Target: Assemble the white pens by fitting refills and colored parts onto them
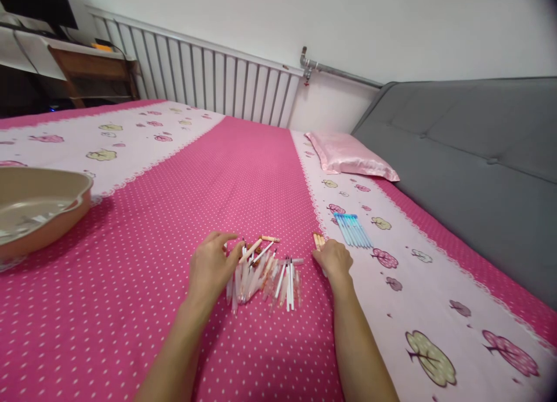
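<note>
A loose pile of slim pens [256, 274], mostly white and pale pink with some dark tips, lies on the pink dotted bedspread. My left hand [211, 265] is at the pile's left edge, thumb and forefinger apart, beside a peach-coloured pen [251, 251]. Whether its hidden fingers touch any pens I cannot tell. To the right of the pile, my right hand [336, 260] is closed over a few orange-topped pens [319, 240] lying side by side; their lower parts are mostly covered. Beyond that hand lies a neat row of blue pens [353, 230].
On the left stands a beige and orange basin [65, 216] with something whitish inside. A pink pillow [348, 155] rests near the grey padded headboard [470, 152]. Behind the bed are a white radiator [204, 71] and a desk [91, 65] with a monitor [39, 4].
</note>
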A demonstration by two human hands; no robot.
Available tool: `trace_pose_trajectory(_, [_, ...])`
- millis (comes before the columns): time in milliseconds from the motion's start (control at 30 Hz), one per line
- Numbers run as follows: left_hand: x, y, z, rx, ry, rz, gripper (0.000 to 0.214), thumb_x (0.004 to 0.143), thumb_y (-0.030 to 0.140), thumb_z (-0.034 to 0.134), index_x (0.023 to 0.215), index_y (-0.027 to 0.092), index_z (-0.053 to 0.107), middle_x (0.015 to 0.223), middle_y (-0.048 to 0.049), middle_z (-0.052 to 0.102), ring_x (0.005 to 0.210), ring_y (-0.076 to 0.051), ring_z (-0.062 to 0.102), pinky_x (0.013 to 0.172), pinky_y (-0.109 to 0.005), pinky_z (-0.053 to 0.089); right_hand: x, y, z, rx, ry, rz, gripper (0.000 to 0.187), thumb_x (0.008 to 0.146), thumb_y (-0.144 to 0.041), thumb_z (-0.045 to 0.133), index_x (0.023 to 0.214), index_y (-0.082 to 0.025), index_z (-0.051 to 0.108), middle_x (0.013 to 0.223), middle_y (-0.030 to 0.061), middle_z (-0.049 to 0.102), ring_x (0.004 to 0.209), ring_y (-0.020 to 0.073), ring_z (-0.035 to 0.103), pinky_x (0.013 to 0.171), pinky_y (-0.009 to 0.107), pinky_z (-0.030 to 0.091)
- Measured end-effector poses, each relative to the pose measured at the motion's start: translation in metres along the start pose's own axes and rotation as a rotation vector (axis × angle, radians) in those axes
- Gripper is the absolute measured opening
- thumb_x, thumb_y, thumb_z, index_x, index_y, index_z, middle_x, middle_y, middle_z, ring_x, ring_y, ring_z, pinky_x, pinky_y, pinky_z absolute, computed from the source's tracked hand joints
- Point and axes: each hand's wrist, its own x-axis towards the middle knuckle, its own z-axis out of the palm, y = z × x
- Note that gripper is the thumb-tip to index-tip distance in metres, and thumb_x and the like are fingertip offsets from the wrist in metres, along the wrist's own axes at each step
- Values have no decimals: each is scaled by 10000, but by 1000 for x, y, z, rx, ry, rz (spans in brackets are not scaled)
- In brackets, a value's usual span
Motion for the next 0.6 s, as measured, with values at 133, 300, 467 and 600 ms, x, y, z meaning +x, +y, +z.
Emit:
trace_pose_trajectory(133, [0,2,-4,-57,4,35,382,784,451,448,944,178,663,889,-55,656,700,-164,596,650,-277,439,3,5,-5,148,59,17,331,635,-343,585,883,-135,660,905,169,654,876,320,608,708,396,454])
trace_pose_trajectory(300, [-7,20,-4,-218,-22,92,373,782,480,483,936,190,659,845,-51,670,690,-161,595,648,-279,450,-15,-7,-22,1078,-58,-256,170,598,-313,625,684,-167,617,639,24,601,610,167,561,581,278,427])
trace_pose_trajectory(467, [-23,44,4,-395,-145,196,465,720,480,589,1091,199,589,948,-61,673,834,-187,613,737,-308,467,-60,-41,-36,1675,-396,-406,160,611,-262,664,702,-155,586,599,-40,531,509,70,470,508,195,387])
trace_pose_trajectory(600, [-29,51,11,-458,-130,216,395,734,415,598,1075,216,572,812,-20,676,737,-160,623,662,-274,465,-79,-54,-36,1719,-392,-463,140,646,-239,660,697,-169,550,614,-41,552,533,82,510,530,206,421])
